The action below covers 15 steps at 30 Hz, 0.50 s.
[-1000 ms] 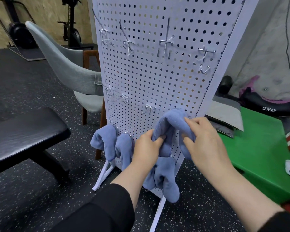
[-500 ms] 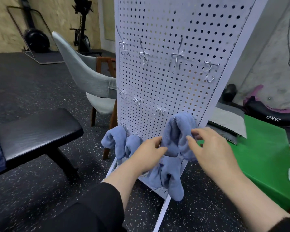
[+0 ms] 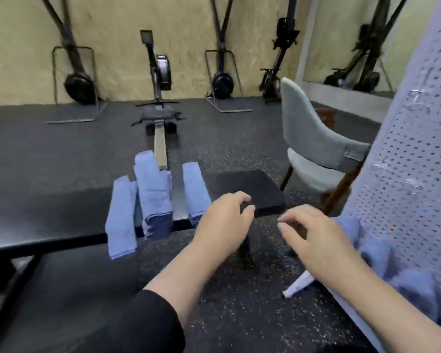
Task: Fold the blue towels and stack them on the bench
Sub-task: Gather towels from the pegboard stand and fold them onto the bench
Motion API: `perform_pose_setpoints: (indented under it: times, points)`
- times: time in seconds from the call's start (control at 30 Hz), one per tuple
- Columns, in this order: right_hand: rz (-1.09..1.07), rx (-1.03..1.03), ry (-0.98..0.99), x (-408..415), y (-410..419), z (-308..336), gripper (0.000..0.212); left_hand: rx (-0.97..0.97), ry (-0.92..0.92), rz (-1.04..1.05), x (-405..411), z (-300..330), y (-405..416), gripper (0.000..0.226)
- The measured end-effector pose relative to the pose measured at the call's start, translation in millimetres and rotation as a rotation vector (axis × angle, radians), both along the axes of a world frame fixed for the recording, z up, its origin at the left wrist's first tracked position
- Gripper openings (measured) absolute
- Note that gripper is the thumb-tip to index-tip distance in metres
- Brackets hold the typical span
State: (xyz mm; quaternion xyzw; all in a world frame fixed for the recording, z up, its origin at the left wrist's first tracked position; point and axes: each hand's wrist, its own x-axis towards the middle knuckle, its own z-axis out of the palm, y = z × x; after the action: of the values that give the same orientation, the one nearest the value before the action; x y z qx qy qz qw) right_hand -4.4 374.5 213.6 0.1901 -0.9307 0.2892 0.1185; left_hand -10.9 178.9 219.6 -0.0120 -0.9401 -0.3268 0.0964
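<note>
Three folded blue towels lie across the black bench (image 3: 242,184): a long strip (image 3: 121,215) hanging over the near edge, a thicker stack (image 3: 154,197) in the middle, and a narrow one (image 3: 195,192) to the right. My left hand (image 3: 224,220) hovers at the bench's near right end, fingers loosely curled, holding nothing. Level with it and to its right, my right hand (image 3: 313,235) is also empty with its fingers loosely bent. More blue towels (image 3: 382,250) hang blurred on the white pegboard (image 3: 405,174) just right of my right hand.
A grey chair (image 3: 313,149) stands between the bench and the pegboard. A rowing machine (image 3: 159,118) and other gym machines line the far wall. The pegboard's white foot (image 3: 298,286) juts onto the speckled floor below my right hand.
Both hands have let go of the hanging towel and come away from the pegboard. My view has swung left toward the bench, which now shows the folded towels.
</note>
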Motion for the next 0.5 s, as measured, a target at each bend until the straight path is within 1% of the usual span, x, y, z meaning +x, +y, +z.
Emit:
perform_pose_setpoints:
  times: [0.03, 0.1, 0.17, 0.27, 0.33, 0.43, 0.5]
  points:
    - [0.034, 0.012, -0.014, -9.5, -23.9, -3.2, 0.005, -0.002, -0.009, 0.057, 4.1, -3.7, -26.3, 0.034]
    - [0.080, 0.045, -0.061, -28.9, -67.4, -9.9, 0.015, -0.014, -0.026, 0.151, 10.5, -17.0, -69.5, 0.034]
    - [0.109, 0.075, -0.115, -48.2, -106.1, -17.4, 0.026, -0.044, -0.063, 0.187, 14.6, -32.0, -98.8, 0.035]
    - [0.128, 0.176, -0.161, -82.3, -155.7, -38.4, 0.040, -0.123, -0.091, 0.168, 13.6, -46.7, -123.9, 0.035]
    - [0.113, 0.240, -0.195, -105.6, -180.7, -55.9, 0.047, -0.171, -0.090, 0.141, 12.7, -52.9, -135.9, 0.031]
    - [0.062, 0.339, -0.221, -139.3, -206.6, -82.5, 0.054, -0.195, -0.108, 0.126, 11.7, -63.5, -154.5, 0.026]
    - [0.038, 0.394, -0.225, -157.9, -220.7, -96.8, 0.054, -0.190, -0.105, 0.130, 10.8, -66.8, -164.7, 0.025]
